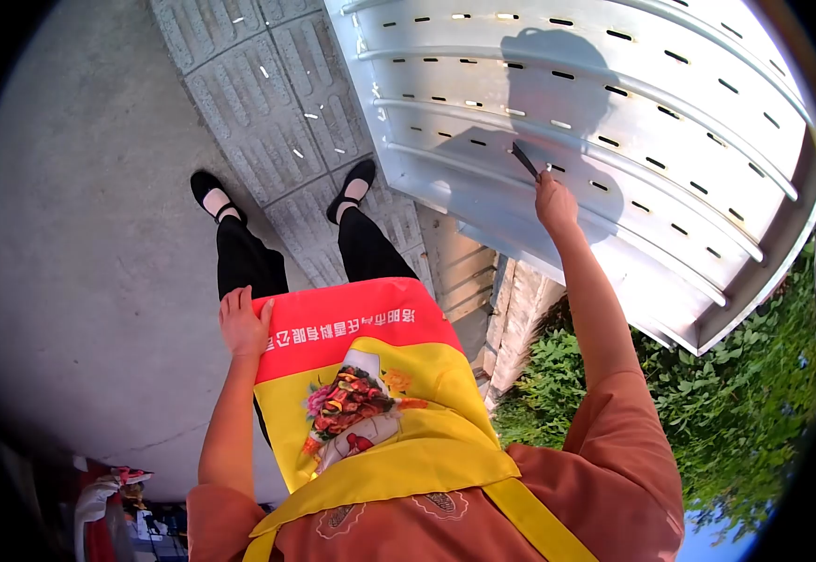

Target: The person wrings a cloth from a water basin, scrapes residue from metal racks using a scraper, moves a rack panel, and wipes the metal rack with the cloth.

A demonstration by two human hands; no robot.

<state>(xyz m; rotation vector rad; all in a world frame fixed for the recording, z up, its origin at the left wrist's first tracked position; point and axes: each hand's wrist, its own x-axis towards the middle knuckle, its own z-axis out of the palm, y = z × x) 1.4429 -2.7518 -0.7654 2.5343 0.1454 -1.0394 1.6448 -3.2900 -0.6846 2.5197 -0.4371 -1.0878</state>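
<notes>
My right hand (pixel 556 202) is closed around a dark, thin, blade-like tool (pixel 524 160), whose exact kind I cannot make out. The tool's tip points up and left, close to a slotted pale metal panel (pixel 483 119); whether it touches the metal I cannot tell. A small white bit shows beside my fingertips. On the left, my left hand (pixel 243 323) lies at the edge of the red and yellow apron (pixel 333 323), fingers stretched and thumb apart.
Raised ribs and rows of slots cross the panel, with my shadow over it. Below my feet are grey textured paving (pixel 249 98) with small white pieces on it, and concrete (pixel 99 234). Green plants (pixel 707 403) grow at the right, beside a low stone edge (pixel 513 318).
</notes>
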